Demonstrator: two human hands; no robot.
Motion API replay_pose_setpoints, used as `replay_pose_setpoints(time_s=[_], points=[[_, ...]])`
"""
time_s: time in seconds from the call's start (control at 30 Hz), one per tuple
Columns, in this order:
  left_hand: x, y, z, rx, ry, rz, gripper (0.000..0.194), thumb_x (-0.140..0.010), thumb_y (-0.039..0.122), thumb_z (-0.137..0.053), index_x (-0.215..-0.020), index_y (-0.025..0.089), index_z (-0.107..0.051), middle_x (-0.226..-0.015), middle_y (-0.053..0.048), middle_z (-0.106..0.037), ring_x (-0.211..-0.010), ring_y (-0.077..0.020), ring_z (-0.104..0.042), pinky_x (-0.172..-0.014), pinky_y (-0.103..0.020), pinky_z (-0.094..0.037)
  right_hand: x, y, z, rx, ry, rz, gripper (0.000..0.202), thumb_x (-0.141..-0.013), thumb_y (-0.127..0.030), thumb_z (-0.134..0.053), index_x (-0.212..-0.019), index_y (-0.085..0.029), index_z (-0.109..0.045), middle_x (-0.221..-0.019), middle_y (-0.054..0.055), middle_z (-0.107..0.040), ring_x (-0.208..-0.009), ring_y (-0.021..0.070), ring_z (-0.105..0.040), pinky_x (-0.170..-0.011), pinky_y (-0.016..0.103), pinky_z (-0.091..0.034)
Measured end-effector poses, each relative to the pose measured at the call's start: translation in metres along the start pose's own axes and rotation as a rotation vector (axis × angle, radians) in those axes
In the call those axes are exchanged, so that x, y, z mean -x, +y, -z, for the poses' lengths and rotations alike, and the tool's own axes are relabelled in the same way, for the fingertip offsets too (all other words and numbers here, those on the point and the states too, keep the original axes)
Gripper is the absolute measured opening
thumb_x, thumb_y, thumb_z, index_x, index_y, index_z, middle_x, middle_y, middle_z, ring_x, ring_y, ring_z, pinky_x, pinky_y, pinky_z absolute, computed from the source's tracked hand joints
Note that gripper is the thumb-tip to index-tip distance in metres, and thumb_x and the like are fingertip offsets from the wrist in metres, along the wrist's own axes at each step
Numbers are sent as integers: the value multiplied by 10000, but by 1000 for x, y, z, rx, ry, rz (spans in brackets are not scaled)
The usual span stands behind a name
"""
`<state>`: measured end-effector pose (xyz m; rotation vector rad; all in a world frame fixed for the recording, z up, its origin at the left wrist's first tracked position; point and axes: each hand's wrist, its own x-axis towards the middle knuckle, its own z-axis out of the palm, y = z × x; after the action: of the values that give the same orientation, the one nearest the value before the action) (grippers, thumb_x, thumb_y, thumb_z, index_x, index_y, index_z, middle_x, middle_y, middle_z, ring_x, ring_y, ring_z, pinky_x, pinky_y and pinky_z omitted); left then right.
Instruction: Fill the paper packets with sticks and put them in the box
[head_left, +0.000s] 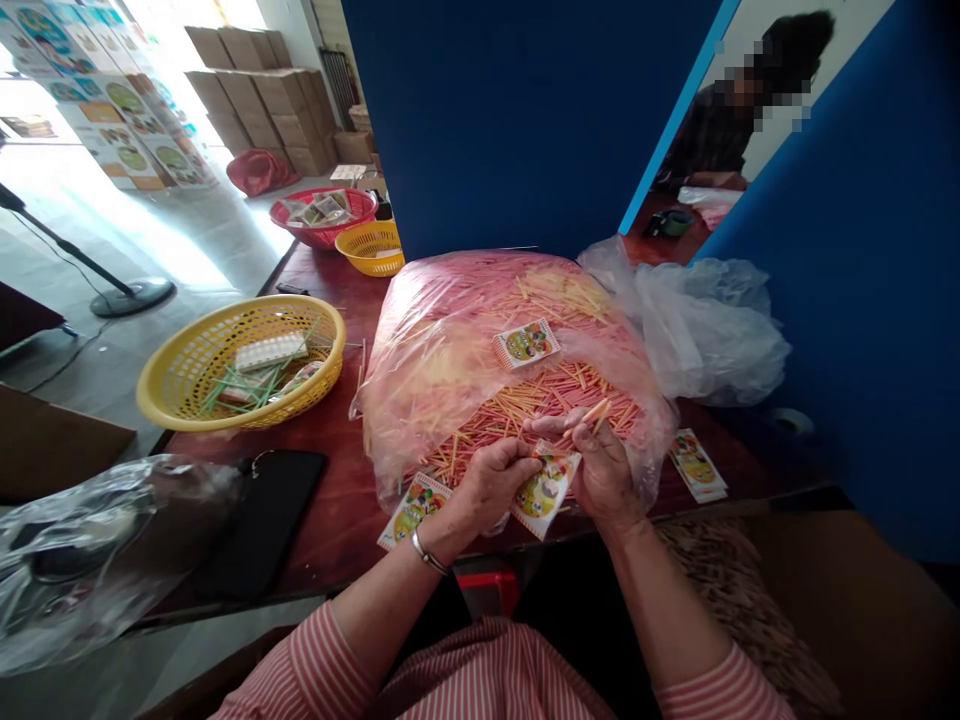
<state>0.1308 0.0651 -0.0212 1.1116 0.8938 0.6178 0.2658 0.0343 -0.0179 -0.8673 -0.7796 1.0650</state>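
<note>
My left hand [495, 482] pinches the top edge of a printed packet [543, 498] with cartoon pictures. Just right of it, my right hand [604, 474] grips a few thin pink and yellow sticks [597, 414] between thumb and fingers, close to the packet's top. Both hands are above the near side of a large clear plastic bag [409, 370] full of loose pink and yellow sticks [517, 408]. One more printed packet [527, 344] lies on top of the bag. Another packet [417, 508] rests beside my left wrist, partly covered by it.
A yellow basket [154, 392] with green sticks and packs stands left on the red-brown table [349, 500]. Behind it are a smaller yellow basket [367, 240] and a red basket [322, 235]. Several packets [697, 465] lie right. Blue panels [510, 120] rise behind; a person [709, 130] sits beyond an opening.
</note>
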Motion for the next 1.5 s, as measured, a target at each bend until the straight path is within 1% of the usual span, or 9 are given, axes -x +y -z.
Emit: replay_pose_setpoints(time_s=[0.2,0.43,0.7,0.8,0.9,1.07,1.17,1.33,1.5], points=[[-4,3,1,9,41,-70,188,-683,287,-658,-668,145,-537,-584,50,-481,-514,-52,-413,-487,-183,-345,0,0,2,-38,-70,-159,87,-817,-246,-557,-887,-223,-603,-969,47,-715,-989,221,-637,-872,413,-485],[-11,6,1,36,46,-56,165,-684,277,-658,-713,149,-557,-620,45,-541,-529,-63,-472,-520,-191,-394,-9,-7,0,-33,-40,-172,309,-853,-332,-511,-1158,-288,-486,-1139,55,-654,-1013,223,-630,-859,424,-506],[-17,16,-2,54,-6,-104,166,-697,278,-665,-748,134,-600,-665,25,-565,-578,-74,-505,-571,-204,-424,-13,-16,16,570,-377,-120,413,-909,-471,-424,-1200,-224,-582,-1316,67,-542,-1258,239,-447,-1087,417,-312],[-15,21,3,37,-8,-128,148,-731,279,-642,-738,139,-593,-651,33,-548,-574,-68,-489,-562,-193,-413,-13,-19,22,538,-288,-53,428,-918,-455,-411,-1279,-241,-498,-1317,66,-534,-1230,224,-474,-1050,409,-362],[-11,23,14,-15,42,-195,148,-791,297,-593,-772,150,-597,-679,31,-549,-592,-66,-480,-562,-180,-407,-7,-17,31,601,-138,39,274,-917,-358,-440,-1133,-240,-560,-1084,50,-632,-1001,190,-597,-884,352,-480],[-3,18,29,-14,120,-233,157,-793,320,-595,-800,166,-566,-714,27,-570,-615,-78,-512,-583,-189,-437,17,3,36,1207,-665,134,175,-847,-119,-481,-845,-199,-637,-851,42,-621,-835,180,-573,-763,321,-476],[4,12,30,-11,137,-179,163,-781,321,-604,-787,165,-554,-707,23,-576,-614,-85,-528,-581,-197,-449,29,20,32,1439,-786,210,163,-846,-121,-497,-871,-191,-642,-889,66,-621,-882,215,-558,-776,362,-469],[17,4,32,-106,169,-137,157,-787,325,-585,-811,171,-566,-729,21,-588,-635,-94,-535,-596,-202,-451,28,23,32,1321,-642,240,132,-852,-170,-495,-851,-217,-619,-881,50,-618,-875,206,-554,-785,351,-463],[26,-7,35,-324,212,-209,139,-813,316,-546,-815,184,-590,-743,15,-591,-671,-103,-527,-624,-203,-435,15,-2,26,860,-25,125,39,-836,-240,-530,-868,-229,-510,-736,-8,-575,-649,150,-559,-618,303,-480]])
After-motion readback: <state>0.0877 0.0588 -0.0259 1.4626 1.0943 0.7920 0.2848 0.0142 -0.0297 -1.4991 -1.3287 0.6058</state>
